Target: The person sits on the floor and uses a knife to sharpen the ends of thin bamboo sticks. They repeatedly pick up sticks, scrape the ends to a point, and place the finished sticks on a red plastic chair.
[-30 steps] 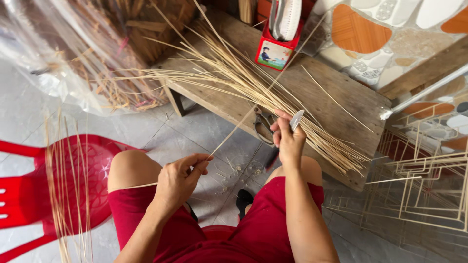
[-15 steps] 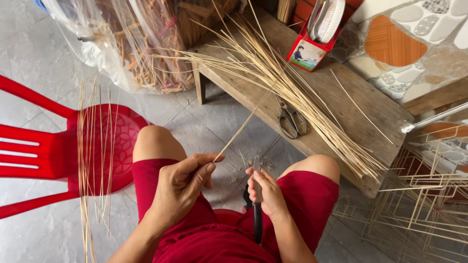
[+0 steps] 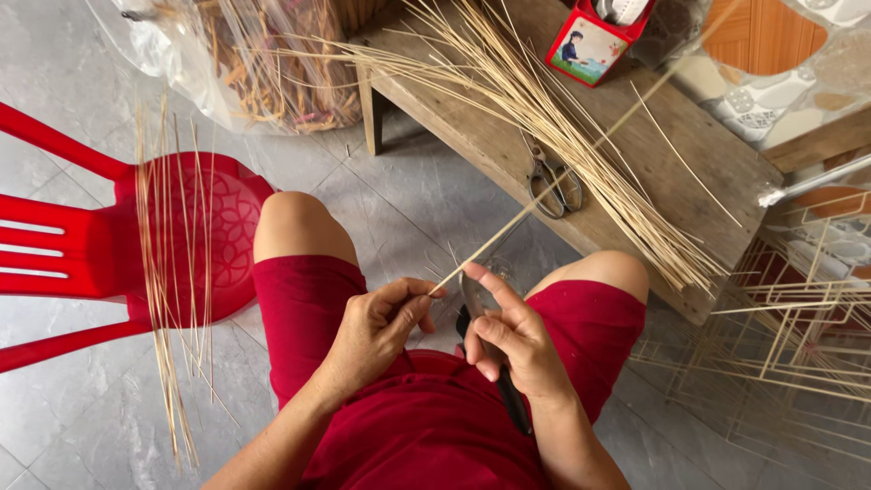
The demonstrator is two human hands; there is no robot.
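Item: one thin pale bamboo splint (image 3: pixel 531 210), in work. Its near end is pinched between thumb and fingers of the left hand (image 3: pixel 376 328), over the lap; the long axis runs up and to the right, the far end pointing out over the weathered wooden counter (image 3: pixel 635 150) toward the patterned wall. Held low at the end, so the length stays free ahead of the blade, by my reckoning.

Item: black-handled knife (image 3: pixel 494 363). The right hand (image 3: pixel 513 349) is closed round it, thumb stretched forward to the splint's near end; the grey blade meets the splint just beside the left fingertips. The handle trails back along the right thigh.

Item: loose sheaf of like splints (image 3: pixel 544 118), fanned diagonally across the counter, within reach of the seated person.

Item: grey metal scissors (image 3: pixel 552 184), flat on the counter at the sheaf's edge, untouched.

Item: red card box with a picture (image 3: pixel 592 47), far end of the counter.

Item: red plastic chair (image 3: pixel 100 245), to the left, with a small bunch of splints (image 3: pixel 172 272) laid across its seat and overhanging toward the floor; apparently a separate pile.

Item: clear plastic bag of brownish offcuts (image 3: pixel 254 63), on the grey tiled floor.

Item: open frames of joined sticks (image 3: pixel 771 336), on the floor at right.
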